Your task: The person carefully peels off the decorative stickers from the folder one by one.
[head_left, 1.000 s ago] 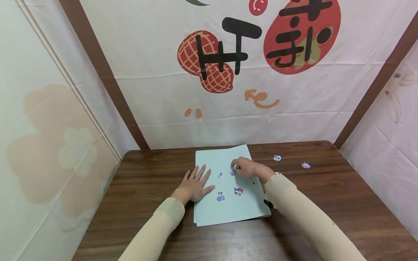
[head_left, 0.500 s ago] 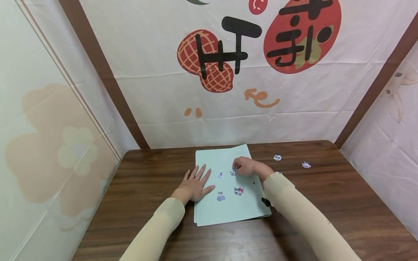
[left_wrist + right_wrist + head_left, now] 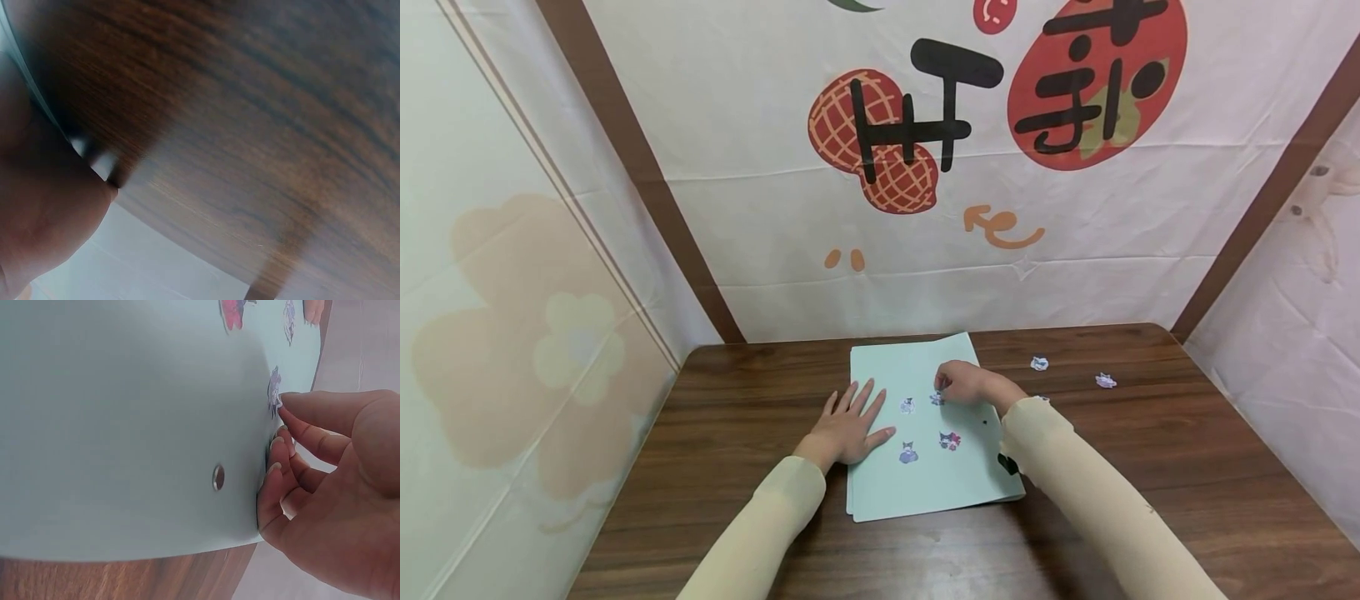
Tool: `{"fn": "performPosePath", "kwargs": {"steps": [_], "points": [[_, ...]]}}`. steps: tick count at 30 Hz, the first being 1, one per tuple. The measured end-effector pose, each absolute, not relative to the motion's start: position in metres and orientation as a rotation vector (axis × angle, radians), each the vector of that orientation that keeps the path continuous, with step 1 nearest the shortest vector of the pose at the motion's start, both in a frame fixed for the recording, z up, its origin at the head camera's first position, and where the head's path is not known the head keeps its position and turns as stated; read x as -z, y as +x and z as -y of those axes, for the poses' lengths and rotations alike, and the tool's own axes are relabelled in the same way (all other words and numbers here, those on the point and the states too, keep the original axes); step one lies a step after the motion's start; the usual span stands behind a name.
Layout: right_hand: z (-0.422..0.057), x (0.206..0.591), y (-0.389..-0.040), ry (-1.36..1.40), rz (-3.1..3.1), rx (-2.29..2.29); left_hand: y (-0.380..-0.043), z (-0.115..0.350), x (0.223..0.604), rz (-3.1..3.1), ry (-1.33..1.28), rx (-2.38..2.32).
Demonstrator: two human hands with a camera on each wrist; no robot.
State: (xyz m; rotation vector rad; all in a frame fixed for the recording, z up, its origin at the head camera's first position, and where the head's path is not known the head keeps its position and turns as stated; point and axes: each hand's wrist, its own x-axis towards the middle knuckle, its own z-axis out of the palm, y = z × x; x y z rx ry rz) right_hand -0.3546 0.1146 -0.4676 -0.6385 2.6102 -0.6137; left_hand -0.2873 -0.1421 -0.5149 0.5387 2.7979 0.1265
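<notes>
A pale green folder (image 3: 925, 487) lies on the wooden table. My left hand (image 3: 847, 433) rests flat on its left side, fingers spread; the left wrist view has only part of this hand (image 3: 53, 219) at the folder's edge. At the upper right of the folder, my right hand (image 3: 964, 383) pinches the edge of a small purple cartoon sticker (image 3: 274, 392) between thumb and forefinger, the other fingers curled against the surface. Also on the folder are a white-and-purple sticker (image 3: 907, 406), a purple one (image 3: 908, 453) and a pink-and-purple one (image 3: 950, 441).
Loose stickers lie on the table (image 3: 1150, 450) to the right: one sticker (image 3: 1039, 363), another sticker (image 3: 1105, 380), and a third sticker (image 3: 1041, 398) partly behind the right sleeve. A small round hole (image 3: 218, 478) marks the folder's right side. A printed cloth wall (image 3: 760, 292) stands behind.
The right hand has shifted slightly to the right, and its fingers have drawn closer together at the sticker. The left hand stays in place.
</notes>
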Motion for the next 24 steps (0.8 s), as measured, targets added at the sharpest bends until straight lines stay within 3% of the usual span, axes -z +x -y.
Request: {"fn": "performPosePath", "kwargs": {"steps": [24], "points": [[-0.1068,0.4736,-0.3609,-0.545,-2.658,0.512,-0.2876,0.1421,0.5154,-2.803,0.542,-0.118]]}}
